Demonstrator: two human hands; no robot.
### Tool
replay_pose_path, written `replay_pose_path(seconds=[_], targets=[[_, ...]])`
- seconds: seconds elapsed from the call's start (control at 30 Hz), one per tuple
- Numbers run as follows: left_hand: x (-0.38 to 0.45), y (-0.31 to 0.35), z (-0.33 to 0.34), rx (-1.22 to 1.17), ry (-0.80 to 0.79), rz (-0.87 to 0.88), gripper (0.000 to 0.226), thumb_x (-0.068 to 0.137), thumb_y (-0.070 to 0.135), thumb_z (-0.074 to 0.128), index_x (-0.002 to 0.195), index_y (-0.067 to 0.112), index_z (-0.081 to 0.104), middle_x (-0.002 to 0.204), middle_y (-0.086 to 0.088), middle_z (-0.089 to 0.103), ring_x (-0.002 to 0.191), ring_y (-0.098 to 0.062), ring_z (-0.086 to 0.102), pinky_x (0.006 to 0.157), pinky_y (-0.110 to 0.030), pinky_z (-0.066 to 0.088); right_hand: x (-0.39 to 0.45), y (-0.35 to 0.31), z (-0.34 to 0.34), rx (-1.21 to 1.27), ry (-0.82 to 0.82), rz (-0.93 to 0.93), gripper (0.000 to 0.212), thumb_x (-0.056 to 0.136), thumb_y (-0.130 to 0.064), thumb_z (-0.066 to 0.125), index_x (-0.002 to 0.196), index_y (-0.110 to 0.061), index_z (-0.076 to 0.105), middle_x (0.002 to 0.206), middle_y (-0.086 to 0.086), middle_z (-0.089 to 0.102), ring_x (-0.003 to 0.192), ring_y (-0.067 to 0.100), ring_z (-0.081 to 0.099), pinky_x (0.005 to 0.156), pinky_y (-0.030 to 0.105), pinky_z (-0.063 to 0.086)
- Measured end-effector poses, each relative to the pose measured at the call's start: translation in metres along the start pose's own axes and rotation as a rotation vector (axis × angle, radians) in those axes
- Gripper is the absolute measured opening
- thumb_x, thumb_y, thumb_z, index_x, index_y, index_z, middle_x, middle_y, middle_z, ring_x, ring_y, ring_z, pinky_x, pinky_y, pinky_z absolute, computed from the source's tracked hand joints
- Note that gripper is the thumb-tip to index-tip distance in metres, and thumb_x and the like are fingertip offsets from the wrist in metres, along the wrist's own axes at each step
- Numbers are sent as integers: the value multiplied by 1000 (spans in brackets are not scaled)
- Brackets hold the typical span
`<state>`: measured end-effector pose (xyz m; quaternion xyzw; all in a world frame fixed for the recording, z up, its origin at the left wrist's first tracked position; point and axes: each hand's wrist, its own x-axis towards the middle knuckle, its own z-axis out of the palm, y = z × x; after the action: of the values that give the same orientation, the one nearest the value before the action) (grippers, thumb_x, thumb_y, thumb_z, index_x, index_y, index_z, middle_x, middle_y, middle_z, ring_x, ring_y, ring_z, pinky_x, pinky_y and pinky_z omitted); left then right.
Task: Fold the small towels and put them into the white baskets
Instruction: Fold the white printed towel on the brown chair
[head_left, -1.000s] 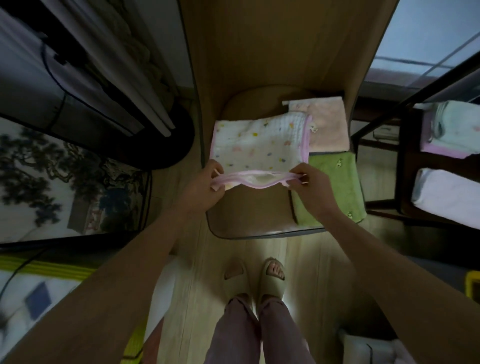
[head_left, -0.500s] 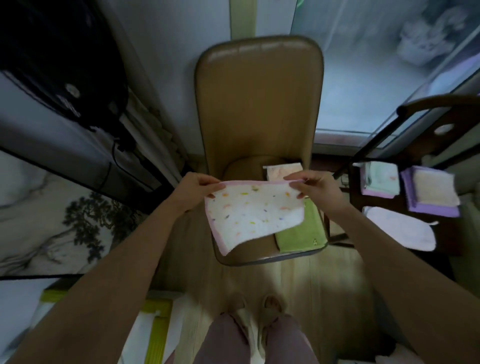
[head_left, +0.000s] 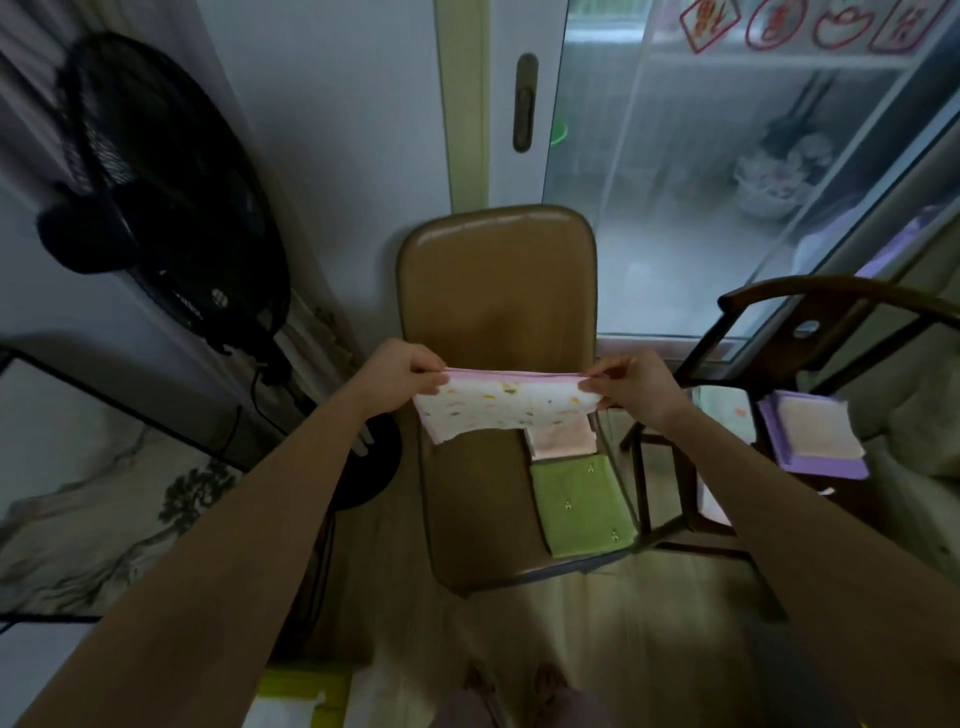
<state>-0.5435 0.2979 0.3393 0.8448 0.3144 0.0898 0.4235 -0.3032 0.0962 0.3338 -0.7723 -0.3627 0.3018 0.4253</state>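
Note:
A white towel (head_left: 506, 410) with coloured specks and a pink border hangs in the air above the brown chair seat (head_left: 478, 509). My left hand (head_left: 402, 376) pinches its top left corner and my right hand (head_left: 631, 387) pinches its top right corner, stretching the top edge taut. Under it on the seat lie a folded pink towel (head_left: 563, 440) and a folded green towel (head_left: 582, 504). More folded towels, one with a purple border (head_left: 810, 441), sit on the dark chair at the right. No white basket is in view.
A black standing fan (head_left: 156, 192) is at the left, its base near the chair. A dark wooden armchair (head_left: 831, 301) stands at the right. Behind the brown chair are a wall and a glass sliding door (head_left: 727, 156). My feet are at the bottom.
I have lifted the speckled towel off the seat and raised it, held by its top corners; the camera tilted upward, showing the chair back and door.

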Motion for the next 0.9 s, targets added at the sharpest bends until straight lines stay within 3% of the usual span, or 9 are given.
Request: replay_pose_path(seconds=[0.07,0.17,0.27,0.37,0.5,0.6,0.67,0.73,0.9], targets=[[1,7,-4,72,25,37,14,83,8,72,93,-1,75,95,-5,69,78,-6,62,70,-9,45,2,-4,-3,-50,45,43,14,76,-2,78,84,7,72,79,25,68,55,8,59,59,25,53],[2,16,-6,114,76,72,14,80,8,75,90,-1,76,91,-3,68,83,-13,64,76,-16,44,4,-12,-9,-127,118,87,15,74,-8,81,83,2,75,80,19,71,72,24,67,73,42,58],[3,26,-4,99,145,41,13,75,8,79,85,-1,77,84,-4,70,74,-8,63,67,-4,42,5,-21,-12,-306,192,43,18,74,-20,81,84,-5,78,81,12,73,78,22,68,77,36,55],[4,34,-3,51,212,-55,11,73,12,82,80,5,78,69,2,69,59,6,58,56,-2,42,6,-29,-15,-329,263,35,17,75,-21,80,83,-6,77,81,11,73,78,21,66,72,28,50],[6,45,-2,80,251,-90,12,73,18,83,73,7,77,58,1,66,52,2,56,47,-6,40,6,-38,-16,-356,306,-10,14,78,-18,77,80,-4,76,79,12,72,75,21,63,70,27,46],[7,49,0,115,273,-121,13,74,18,82,68,8,75,64,-8,69,52,-3,57,54,-18,48,5,-42,-17,-362,327,-41,13,79,-12,74,75,0,72,74,14,70,69,21,64,67,25,48],[5,51,3,91,265,-149,17,74,15,82,63,10,69,62,-8,67,52,-4,61,61,-28,58,2,-42,-17,-337,311,-38,13,80,-5,70,73,5,67,67,16,67,49,11,62,54,17,48],[2,52,7,55,263,-171,24,74,12,82,59,14,64,60,-4,64,55,-7,64,65,-35,60,-2,-39,-17,-294,289,-25,14,81,0,68,72,8,63,63,18,66,36,4,57,49,18,50],[-5,58,12,179,301,-102,21,77,19,80,65,16,62,67,0,65,62,-8,64,63,-25,53,-5,-40,-17,-257,346,-10,8,83,0,66,79,1,59,70,11,66,55,16,67,56,26,54]])
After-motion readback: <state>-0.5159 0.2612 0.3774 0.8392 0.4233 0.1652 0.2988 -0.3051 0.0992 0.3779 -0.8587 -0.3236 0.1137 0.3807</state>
